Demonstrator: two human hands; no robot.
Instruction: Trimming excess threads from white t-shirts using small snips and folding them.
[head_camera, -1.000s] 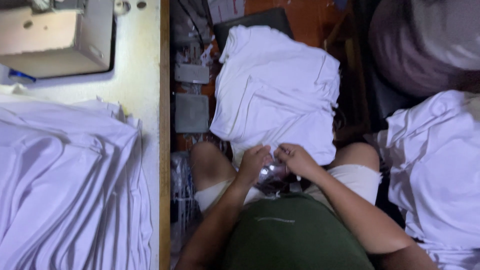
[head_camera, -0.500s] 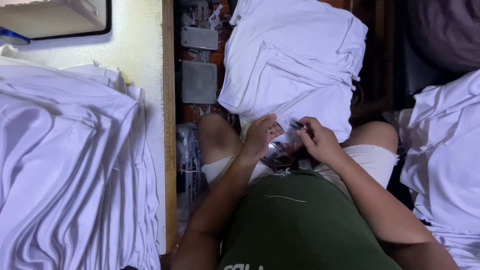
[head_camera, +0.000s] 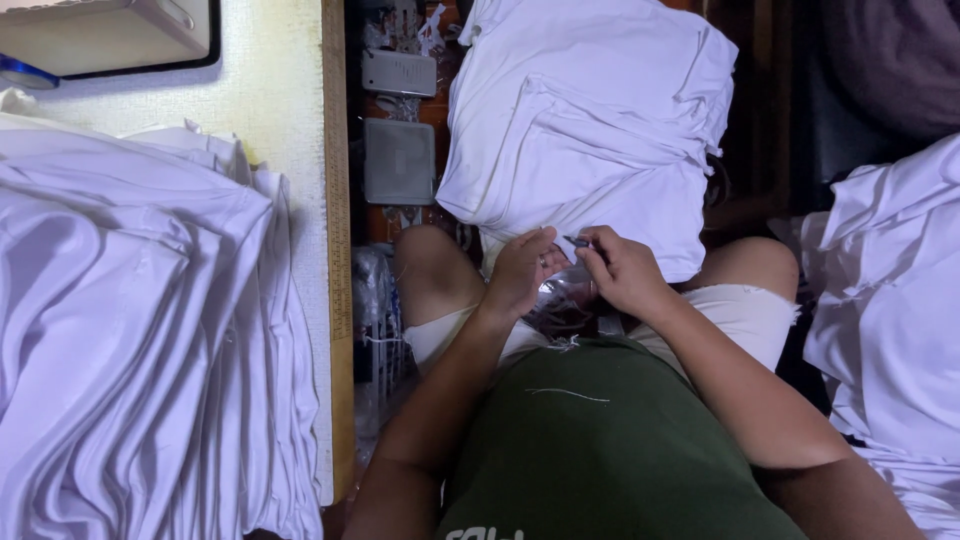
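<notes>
The left hand (head_camera: 520, 272) pinches the lower edge of the white garment (head_camera: 590, 130) draped over the lap, holding the fabric taut. The right hand (head_camera: 620, 270) grips a small dark tool (head_camera: 578, 241) between its fingertips, tip just beside the left fingers, so both hands meet at one spot on the hem.

- two hands: left hand (head_camera: 520, 272) and right hand (head_camera: 622, 270), close together on the lap
- three heaps of white cloth: desk heap (head_camera: 140, 340), lap heap (head_camera: 590, 130), right-side heap (head_camera: 890, 320)
- one small dark tool (head_camera: 577, 241) (pinched in the right grip)
- two grey flat boxes (head_camera: 399, 160) on the floor
- one desk (head_camera: 280, 90)
</notes>
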